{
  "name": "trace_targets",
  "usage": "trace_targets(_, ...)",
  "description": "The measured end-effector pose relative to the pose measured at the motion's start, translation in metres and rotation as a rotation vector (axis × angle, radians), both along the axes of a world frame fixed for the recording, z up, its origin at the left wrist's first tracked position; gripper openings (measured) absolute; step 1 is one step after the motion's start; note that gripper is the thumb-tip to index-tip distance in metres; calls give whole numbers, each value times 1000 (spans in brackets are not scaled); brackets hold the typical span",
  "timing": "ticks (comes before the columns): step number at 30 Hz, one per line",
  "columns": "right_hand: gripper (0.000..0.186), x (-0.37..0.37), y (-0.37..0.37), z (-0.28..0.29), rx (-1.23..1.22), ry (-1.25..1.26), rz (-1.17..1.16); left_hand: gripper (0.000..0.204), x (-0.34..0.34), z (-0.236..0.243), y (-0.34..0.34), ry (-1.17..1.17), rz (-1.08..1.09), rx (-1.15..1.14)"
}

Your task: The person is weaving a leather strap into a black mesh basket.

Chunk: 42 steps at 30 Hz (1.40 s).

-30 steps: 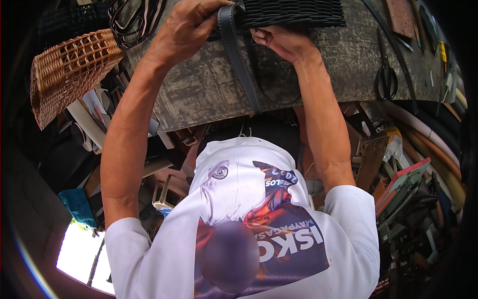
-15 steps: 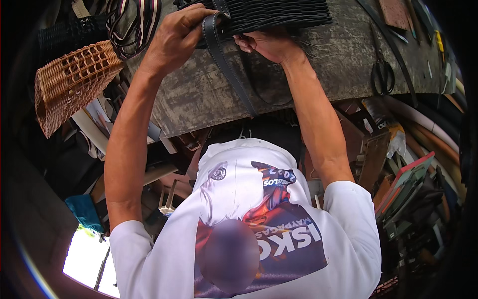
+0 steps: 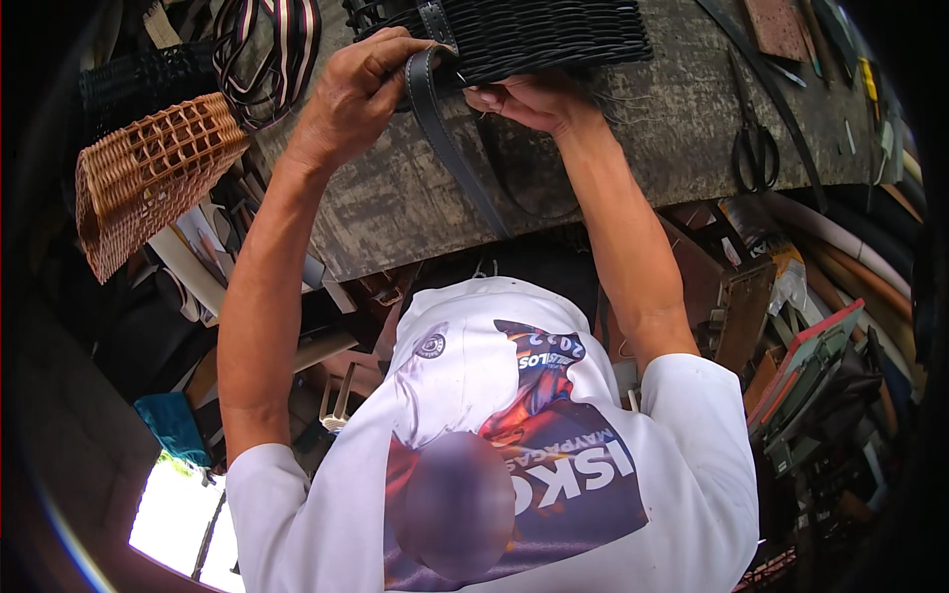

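My left hand [image 3: 356, 99] is closed on a dark leather strap [image 3: 433, 119] with pale stitching, where it bends at the edge of a black woven piece [image 3: 544, 35]. The strap's long end hangs down over the worktable. My right hand [image 3: 524, 104] is just below the woven piece, its fingers curled close to the strap; whatever they hold is too small to make out. A short stitched tab [image 3: 435, 25] lies on the weave above my left fingers.
The worn worktable [image 3: 672, 138] carries scissors [image 3: 753, 158], a long dark strip [image 3: 791, 119] and striped straps [image 3: 257, 59]. A tan woven basket [image 3: 158, 168] sits at the left. Rolls of material [image 3: 860, 257] and boards [image 3: 801, 366] crowd the space below right.
Both hands and the black woven piece have shifted left and slightly down in the picture, along with the strap. The grip of my left hand looks the same.
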State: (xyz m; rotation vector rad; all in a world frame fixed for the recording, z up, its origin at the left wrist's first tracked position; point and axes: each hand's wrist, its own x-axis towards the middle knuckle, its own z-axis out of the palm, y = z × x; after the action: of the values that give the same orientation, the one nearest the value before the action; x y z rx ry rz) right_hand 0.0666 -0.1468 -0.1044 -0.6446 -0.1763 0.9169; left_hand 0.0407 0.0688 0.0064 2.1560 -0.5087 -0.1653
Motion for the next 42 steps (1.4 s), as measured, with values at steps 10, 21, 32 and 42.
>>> trace_targets(10, 21, 13, 2, 10, 111, -120, 44, 43, -1, 1, 5, 136, -6, 52)
trace_targets(21, 21, -2, -17, 2, -103, -228, -66, 23, 3, 2, -2, 38, 8, -19)
trace_targets(32, 20, -35, 3, 8, -46, 102, -259, 26, 1, -3, 1, 51, 24, -9)
trace_targets(42, 27, -10, 4, -3, 120, 16, -39, 27, 0, -7, 1, 82, 43, -8)
